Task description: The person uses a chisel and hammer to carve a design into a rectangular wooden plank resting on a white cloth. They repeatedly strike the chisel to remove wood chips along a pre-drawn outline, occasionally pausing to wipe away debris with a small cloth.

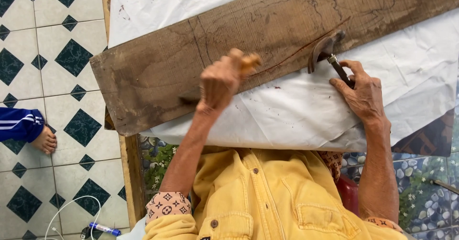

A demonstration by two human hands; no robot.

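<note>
A weathered brown plank point(158, 73) lies slantwise on white sheeting point(296, 116) and carries a thin red line. My left hand point(221, 81) is raised over the plank's middle. Its fingers are closed on a small tan wooden piece point(249, 62), which is blurred. My right hand point(362, 92) rests on the sheeting at the plank's near edge and grips the dark handle of a hammer-like tool. The tool's curved metal head point(325, 49) lies on the plank beside the red line.
A wooden table edge point(131, 173) runs down the left, with pebble-and-flower patterned cloth point(420, 192) below the sheeting. Tiled floor point(57, 44) lies to the left. On it are another person's bare foot point(45, 140) with a blue trouser cuff, a white cable and a blue marker point(104, 229).
</note>
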